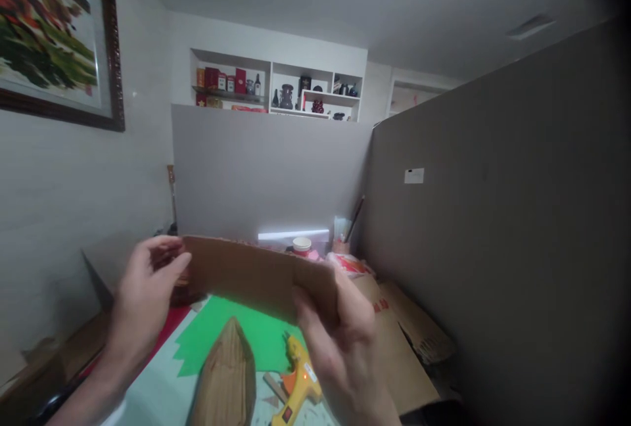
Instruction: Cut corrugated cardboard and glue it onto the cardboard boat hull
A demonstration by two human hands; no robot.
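Pinched cardboard strip [241, 275] at three-o'clock end with right hand [342, 337]; curled left hand [148, 288] at nine-o'clock end, could not tell whether gripping.

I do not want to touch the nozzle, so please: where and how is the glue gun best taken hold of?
Probably by the handle, coming from the near side. The glue gun lies with its handle slanting toward the picture's bottom edge, while the nozzle points away, so this hold should keep clear of the tip.
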